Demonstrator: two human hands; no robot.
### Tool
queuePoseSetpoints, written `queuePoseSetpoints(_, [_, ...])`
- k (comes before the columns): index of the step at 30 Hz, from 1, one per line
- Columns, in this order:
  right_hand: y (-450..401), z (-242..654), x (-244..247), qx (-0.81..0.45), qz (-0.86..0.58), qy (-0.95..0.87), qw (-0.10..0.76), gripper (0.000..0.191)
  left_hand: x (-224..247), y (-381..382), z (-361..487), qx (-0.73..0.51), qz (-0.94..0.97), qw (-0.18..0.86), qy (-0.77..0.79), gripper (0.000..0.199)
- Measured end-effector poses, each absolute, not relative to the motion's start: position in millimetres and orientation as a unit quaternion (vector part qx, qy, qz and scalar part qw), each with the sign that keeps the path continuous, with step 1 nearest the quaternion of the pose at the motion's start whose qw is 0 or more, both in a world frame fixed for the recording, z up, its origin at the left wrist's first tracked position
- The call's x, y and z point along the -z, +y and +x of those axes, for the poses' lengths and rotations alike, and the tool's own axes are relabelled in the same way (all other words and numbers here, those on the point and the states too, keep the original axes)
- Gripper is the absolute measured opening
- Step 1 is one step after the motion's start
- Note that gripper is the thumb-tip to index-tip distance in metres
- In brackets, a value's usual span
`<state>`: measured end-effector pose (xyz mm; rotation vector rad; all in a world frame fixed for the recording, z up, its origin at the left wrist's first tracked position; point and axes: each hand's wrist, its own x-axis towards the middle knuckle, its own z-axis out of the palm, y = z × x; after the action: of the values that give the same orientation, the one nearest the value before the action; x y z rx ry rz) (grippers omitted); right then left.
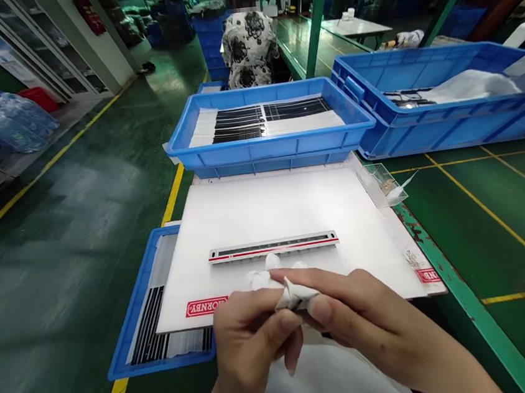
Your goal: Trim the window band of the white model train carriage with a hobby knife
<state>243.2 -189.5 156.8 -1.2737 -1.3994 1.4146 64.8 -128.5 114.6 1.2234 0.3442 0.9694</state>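
Observation:
Over the near edge of the white board, my left hand and my right hand come together, fingers closed on a bunched white cloth. A small dark spot shows in its folds; whether something is wrapped inside I cannot tell. Just beyond my fingers, a model train carriage body lies lengthwise across the board. It is pale grey with a red stripe and a dark window band, and neither hand touches it.
A blue tray at the board's far edge holds rows of dark strips on white lining. Another blue tray sits lower left. A large blue bin and a clear box are on the right. A person sits ahead.

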Motion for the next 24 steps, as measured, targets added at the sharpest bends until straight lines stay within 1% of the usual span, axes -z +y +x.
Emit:
queuePoseSetpoints(2, [-184,240,-153,-0.622,-0.459,-0.477,0.418,0.055,-117,-123,72,-0.403,0.440,0.794,0.114,0.026])
queuePoseSetpoints(4, [-179,237,-153,-0.667,-0.429,-0.416,0.445,0.066,-123,-117,78,-0.383,0.353,0.848,0.095,0.031])
queuePoseSetpoints(6, [-177,237,-158,-0.668,-0.433,-0.391,0.462,0.073,-132,-111,82,-0.363,0.281,0.885,0.073,0.035])
queuePoseSetpoints(8, [-177,239,-168,-0.631,-0.456,-0.400,0.484,0.074,-144,-105,83,-0.333,0.232,0.914,0.030,0.035])
queuePoseSetpoints(10, [-177,243,-181,-0.555,-0.473,-0.446,0.519,0.071,-157,-101,84,-0.310,0.208,0.927,-0.029,0.035])
queuePoseSetpoints(12, [-177,246,-196,-0.450,-0.473,-0.524,0.547,0.060,-169,-99,86,-0.304,0.198,0.929,-0.077,0.035])
queuePoseSetpoints(14, [-173,248,-211,-0.358,-0.462,-0.605,0.541,0.048,-181,-98,89,-0.300,0.196,0.927,-0.112,0.035])
queuePoseSetpoints(15, [-170,247,-219,-0.326,-0.454,-0.638,0.530,0.044,-186,-97,91,-0.297,0.198,0.925,-0.127,0.035])
queuePoseSetpoints(19, [-155,243,-247,-0.250,-0.413,-0.711,0.512,0.040,-203,-97,97,-0.302,0.215,0.916,-0.155,0.032])
queuePoseSetpoints(22, [-147,241,-263,-0.201,-0.399,-0.738,0.505,0.029,-214,-97,96,-0.326,0.241,0.903,-0.144,0.029])
queuePoseSetpoints(24, [-145,240,-271,-0.172,-0.393,-0.757,0.494,0.025,-218,-96,95,-0.338,0.269,0.894,-0.119,0.030])
